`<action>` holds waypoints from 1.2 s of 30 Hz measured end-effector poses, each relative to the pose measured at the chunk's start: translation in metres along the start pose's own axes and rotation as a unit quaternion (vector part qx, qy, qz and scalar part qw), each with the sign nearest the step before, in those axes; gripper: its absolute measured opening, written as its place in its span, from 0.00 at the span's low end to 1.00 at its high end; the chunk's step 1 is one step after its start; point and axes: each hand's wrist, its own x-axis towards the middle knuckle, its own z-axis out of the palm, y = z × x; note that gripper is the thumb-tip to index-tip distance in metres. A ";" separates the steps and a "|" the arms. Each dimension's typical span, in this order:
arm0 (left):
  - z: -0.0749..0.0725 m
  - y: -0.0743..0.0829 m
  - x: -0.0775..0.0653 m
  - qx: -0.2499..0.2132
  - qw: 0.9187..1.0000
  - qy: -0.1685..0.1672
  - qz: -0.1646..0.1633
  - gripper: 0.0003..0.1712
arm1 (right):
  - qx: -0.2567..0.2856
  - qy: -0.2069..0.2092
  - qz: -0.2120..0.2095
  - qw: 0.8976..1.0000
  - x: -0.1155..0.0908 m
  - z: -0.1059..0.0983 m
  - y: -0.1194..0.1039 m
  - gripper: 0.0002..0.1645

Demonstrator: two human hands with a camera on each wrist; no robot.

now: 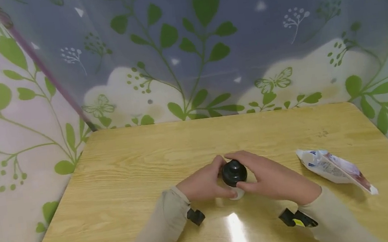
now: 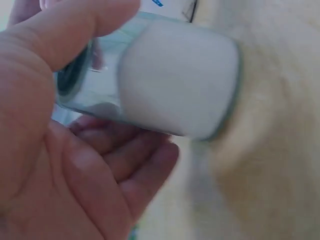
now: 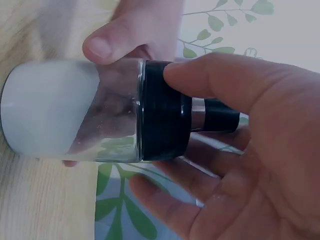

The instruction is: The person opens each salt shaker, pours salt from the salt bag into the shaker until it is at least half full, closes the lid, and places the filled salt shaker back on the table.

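Observation:
A clear glass jar [image 3: 45,110] partly filled with something white has a black lid [image 3: 162,117] with a narrower top. It stands between both hands in the head view, its base close over the wooden table. My left hand [image 1: 201,184] holds the glass body [image 2: 180,80], thumb on one side and fingers around the other. With thumb and fingers, my right hand [image 1: 275,175] grips the black lid. The white contents lie slanted inside the glass in the right wrist view.
A white and brown plastic packet [image 1: 332,168] lies on the table [image 1: 129,157] to the right of my right forearm. Behind the table hangs a leaf-patterned cloth [image 1: 186,57], with similar cloth at both sides. Each wrist carries a small black camera.

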 end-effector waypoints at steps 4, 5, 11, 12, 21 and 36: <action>0.005 -0.008 0.000 -0.019 1.000 -0.010 0.018 0.48 | 0.009 -0.010 0.001 1.000 -0.002 0.000 0.000 0.45; 0.004 -0.009 -0.001 -0.012 1.000 -0.010 0.023 0.49 | 0.011 -0.010 -0.001 1.000 -0.002 0.000 -0.001 0.44; 0.001 -0.008 -0.004 0.018 0.999 -0.016 0.046 0.47 | -0.012 0.000 -0.014 1.000 -0.001 0.005 -0.006 0.42; 0.001 -0.009 -0.005 0.014 0.999 -0.015 0.046 0.47 | -0.019 0.003 -0.015 1.000 -0.001 0.006 -0.008 0.43; 0.004 -0.013 -0.012 0.013 0.999 0.013 0.031 0.41 | -0.055 0.065 -0.011 0.996 0.000 0.027 -0.019 0.47; 0.022 -0.009 -0.037 0.057 0.995 0.086 0.002 0.42 | -0.100 0.152 -0.017 0.983 -0.004 0.059 -0.036 0.43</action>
